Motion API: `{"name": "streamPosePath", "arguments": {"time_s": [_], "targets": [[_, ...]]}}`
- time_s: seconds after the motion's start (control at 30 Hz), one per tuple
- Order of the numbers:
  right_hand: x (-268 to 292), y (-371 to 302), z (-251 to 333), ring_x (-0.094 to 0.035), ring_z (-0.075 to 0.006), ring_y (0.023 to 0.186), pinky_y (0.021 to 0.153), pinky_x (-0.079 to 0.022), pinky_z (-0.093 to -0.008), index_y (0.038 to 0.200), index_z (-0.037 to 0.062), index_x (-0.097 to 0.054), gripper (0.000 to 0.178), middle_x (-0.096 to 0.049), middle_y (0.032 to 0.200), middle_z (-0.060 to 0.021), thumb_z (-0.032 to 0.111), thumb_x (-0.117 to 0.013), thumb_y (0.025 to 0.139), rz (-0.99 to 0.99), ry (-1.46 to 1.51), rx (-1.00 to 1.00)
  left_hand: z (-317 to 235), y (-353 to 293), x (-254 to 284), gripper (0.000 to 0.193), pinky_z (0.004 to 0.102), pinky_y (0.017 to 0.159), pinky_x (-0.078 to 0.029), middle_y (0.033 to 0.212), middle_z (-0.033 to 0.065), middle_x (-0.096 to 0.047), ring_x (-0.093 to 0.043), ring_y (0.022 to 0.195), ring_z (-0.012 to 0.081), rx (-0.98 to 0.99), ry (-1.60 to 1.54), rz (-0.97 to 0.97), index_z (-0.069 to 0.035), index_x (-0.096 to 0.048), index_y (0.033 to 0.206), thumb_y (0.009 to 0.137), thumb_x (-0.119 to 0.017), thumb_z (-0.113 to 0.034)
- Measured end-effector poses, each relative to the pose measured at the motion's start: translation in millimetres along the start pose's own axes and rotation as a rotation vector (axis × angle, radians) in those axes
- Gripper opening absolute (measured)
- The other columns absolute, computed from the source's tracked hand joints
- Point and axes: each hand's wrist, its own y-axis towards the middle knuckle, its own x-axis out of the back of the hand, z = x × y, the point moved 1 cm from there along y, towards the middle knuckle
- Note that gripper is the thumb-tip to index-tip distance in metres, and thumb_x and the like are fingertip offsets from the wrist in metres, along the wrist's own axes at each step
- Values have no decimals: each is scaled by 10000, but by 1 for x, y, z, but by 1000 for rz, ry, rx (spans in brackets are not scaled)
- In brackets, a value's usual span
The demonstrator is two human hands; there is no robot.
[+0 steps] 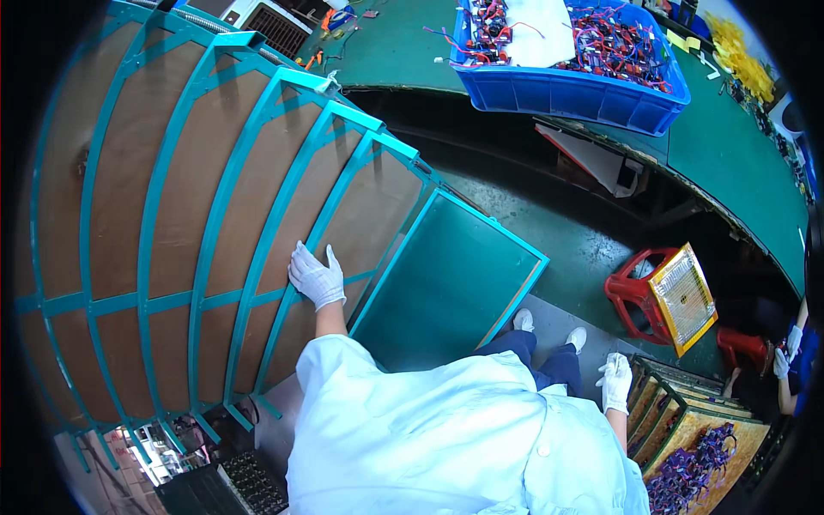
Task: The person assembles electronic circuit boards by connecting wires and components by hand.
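Note:
My left hand [318,276], in a white glove, lies with thumb and fingers apart on a teal bar of a large rack [206,249] with brown panels. Beside that hand, a dark green board [446,279] with a teal edge slants down to the floor. On the right, my right hand [614,383], also gloved in white, has its fingers curled in. Whether anything is inside them is hidden. It is just left of a stack of boards [687,403], whose top board carries a heap of purple and dark wired parts [693,468].
A blue crate [571,90] of wired parts sits on a green-topped bench [730,172]. Below the bench are a red stool [635,292] and a yellow-edged panel [684,299] leaning on it. At the right edge, another person's gloved hands [787,352] show.

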Motion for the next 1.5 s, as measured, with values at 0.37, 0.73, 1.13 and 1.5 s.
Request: {"name": "streamPosePath", "arguments": {"time_s": [0.37, 0.73, 1.13, 1.5], "targets": [[24, -1, 23, -461, -81, 459, 355, -377, -198, 932, 35, -522, 131, -513, 644, -43, 132, -461, 868, 60, -172, -76, -109, -113, 75, 196, 398, 525, -465, 714, 105, -564, -582, 635, 274, -303, -432, 949, -102, -577, 677, 667, -595, -297], [101, -39, 14, -464, -68, 491, 369, -390, -185, 951, 47, -514, 133, -521, 669, -25, 149, -460, 884, 21, -313, -216, -229, -263, 29, 786, 438, 992, -240, 1338, 160, -264, -253, 1246, 312, -225, -505, 1099, -81, -185, 1342, 729, -593, -354], [-58, 85, 243, -560, -322, 861, 769, -437, -340, 998, -33, -543, 226, -569, 913, -176, 100, -510, 818, 323, -560, 1069, 83, -33, 117, 492, 437, 952, -312, 1159, 174, -483, -421, 1125, 332, 200, 93, -247, 24, -462, 1141, 791, -563, -305], [-334, 82, 424, -581, -349, 741, 632, -468, -428, 870, 64, -530, 266, -584, 807, -179, 315, -446, 842, 161, -1042, 1431, 179, -45, 53, 432, 410, 927, -351, 1037, 84, -543, -493, 1024, 265, 250, 192, 47, -138, -520, 1123, 779, -555, -398]]}}
